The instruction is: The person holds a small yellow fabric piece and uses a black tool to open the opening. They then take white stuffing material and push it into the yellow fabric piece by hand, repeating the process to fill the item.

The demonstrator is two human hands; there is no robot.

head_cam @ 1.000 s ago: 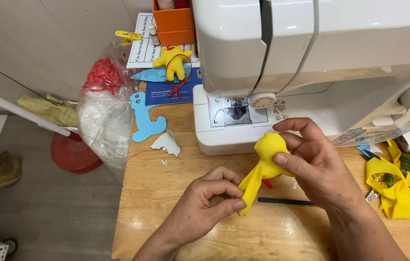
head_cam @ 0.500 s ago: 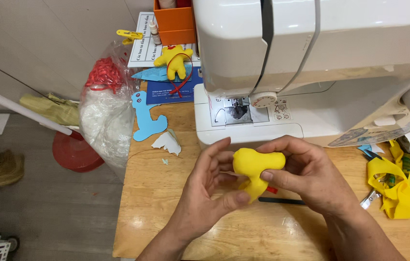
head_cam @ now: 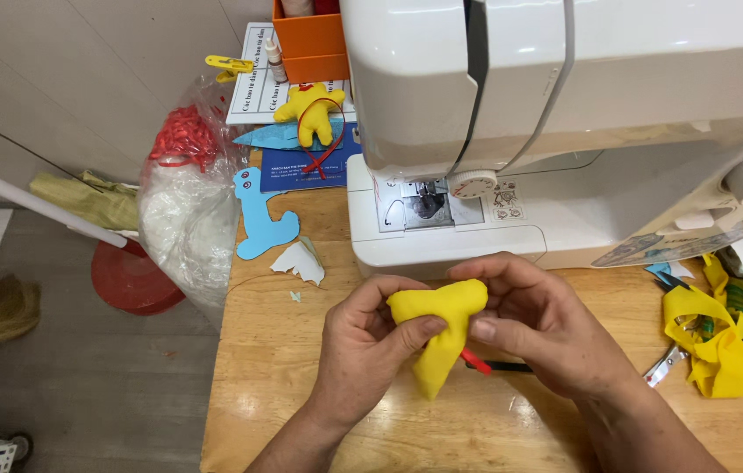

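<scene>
Yellow felt was what both hands held, a small soft shape (head_cam: 439, 337) pinched up over the wooden table (head_cam: 284, 385). Far to the left of the grip sat a clear plastic bag (head_cam: 186, 219) with red bits on top, and nearer in lay a blue paper cutout (head_cam: 259, 223) and a torn white scrap (head_cam: 301, 261). Up behind those sat a finished yellow toy (head_cam: 312, 109) with a red string.

The left hand (head_cam: 363, 350) was closed on the left side of the felt shape, thumb pressed on the front and fingers curled behind. The right hand (head_cam: 547, 328) was closed on the right side, thumb on the edge and fingers wrapped over the top. A little red bit poked out just under the right thumb.

The felt shape looked light and squashy, easy to bend, and not slippery. Holding it by the fat top part, where the thumbs were, seemed best, since the thin tail below would flop.

Just behind the grip stood a white sewing machine (head_cam: 564, 131). Far to the right lay a pile of yellow and green scraps (head_cam: 722, 346).
</scene>
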